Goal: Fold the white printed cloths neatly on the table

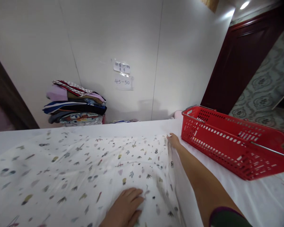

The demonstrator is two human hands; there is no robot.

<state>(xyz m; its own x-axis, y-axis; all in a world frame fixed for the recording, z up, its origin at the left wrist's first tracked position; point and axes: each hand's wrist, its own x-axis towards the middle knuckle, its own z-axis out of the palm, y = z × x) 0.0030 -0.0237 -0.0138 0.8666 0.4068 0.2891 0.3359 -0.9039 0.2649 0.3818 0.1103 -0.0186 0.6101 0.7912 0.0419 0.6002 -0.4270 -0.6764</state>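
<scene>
A white cloth (85, 170) printed with small plants, bulbs and other motifs lies spread over the white table, slightly wrinkled. My left hand (126, 203) rests on its near part, fingers out flat and slightly bent. My right arm reaches forward along the cloth's right edge. At the far right corner my right hand (172, 139) pinches the cloth's edge between its fingers. Along that right side, a strip of plain white fabric (183, 183) shows beside the print.
A red plastic basket (217, 138) with metal handles stands on the table (236, 195) to the right. Behind the table's far edge is a pile of folded clothes (78, 104). Paper notes (123, 82) are taped to the white panel wall. A dark red door (239, 60) stands at the right.
</scene>
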